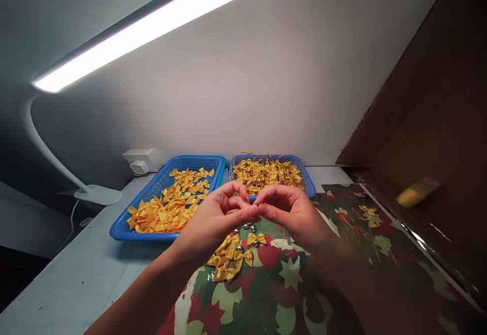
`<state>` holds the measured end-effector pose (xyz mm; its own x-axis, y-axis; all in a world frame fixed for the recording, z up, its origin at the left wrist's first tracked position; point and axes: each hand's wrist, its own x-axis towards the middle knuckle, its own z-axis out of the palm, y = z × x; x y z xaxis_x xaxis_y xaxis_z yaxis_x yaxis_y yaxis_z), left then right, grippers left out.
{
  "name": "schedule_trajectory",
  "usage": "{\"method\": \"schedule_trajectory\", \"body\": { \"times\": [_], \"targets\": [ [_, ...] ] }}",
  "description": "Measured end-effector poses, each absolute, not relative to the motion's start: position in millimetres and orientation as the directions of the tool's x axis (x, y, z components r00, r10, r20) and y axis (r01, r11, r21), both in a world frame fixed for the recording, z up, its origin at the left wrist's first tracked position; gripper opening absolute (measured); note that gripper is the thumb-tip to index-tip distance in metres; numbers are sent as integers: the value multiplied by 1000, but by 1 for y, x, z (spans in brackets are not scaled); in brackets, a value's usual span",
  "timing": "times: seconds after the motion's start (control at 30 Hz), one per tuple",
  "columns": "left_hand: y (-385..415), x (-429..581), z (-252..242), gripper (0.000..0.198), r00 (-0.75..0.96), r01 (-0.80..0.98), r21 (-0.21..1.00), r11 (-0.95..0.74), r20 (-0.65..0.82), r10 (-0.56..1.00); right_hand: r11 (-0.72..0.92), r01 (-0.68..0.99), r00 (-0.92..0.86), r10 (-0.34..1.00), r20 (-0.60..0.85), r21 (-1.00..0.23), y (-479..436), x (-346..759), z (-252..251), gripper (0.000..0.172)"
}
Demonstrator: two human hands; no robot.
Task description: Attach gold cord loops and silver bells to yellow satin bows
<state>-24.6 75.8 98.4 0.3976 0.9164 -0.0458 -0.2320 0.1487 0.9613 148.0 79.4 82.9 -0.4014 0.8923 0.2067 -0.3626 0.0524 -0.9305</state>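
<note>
My left hand [224, 211] and my right hand [291, 213] meet fingertip to fingertip above the mat. Both are closed in a pinch, and whatever sits between the fingers is too small or hidden to make out. Just below them lie several small silver bells [252, 227]. A gold ribbon bow [257, 238] rests beside the bells, and a loose pile of gold bows [228, 259] lies nearer my left wrist. Under my right hand a thin gold cord loop [282, 241] shows against the mat.
A blue basket [125, 231] of gold bows stands left; a second blue basket [310, 188] holds bows with gold cords. A lit lamp [163, 26] hangs over the table, its base [99, 194] at left. More bows [368, 210] lie right on the patterned mat [266, 304], beside a brown panel [429, 137].
</note>
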Motion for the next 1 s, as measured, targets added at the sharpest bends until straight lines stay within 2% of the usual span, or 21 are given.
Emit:
{"method": "schedule_trajectory", "body": {
  "times": [0.23,0.37,0.53,0.83,1.0],
  "targets": [
    [75,-28,109,22,355,-33,999,30,-16,935,166,-238,-355,903,244,-957,79,149,85,15],
    [72,-26,112,21,312,77,997,25,-48,949,242,-139,-338,900,275,-960,77,150,85,13],
    [73,-25,111,20,300,112,994,-11,-23,954,257,-90,-296,916,273,-962,78,151,85,13],
    [70,-27,105,23,197,76,993,-87,71,978,168,-252,-105,974,199,-953,82,154,86,23],
    [68,-24,105,18,190,28,990,-137,129,973,187,-328,-96,969,229,-926,79,153,85,22]
  ]
}}
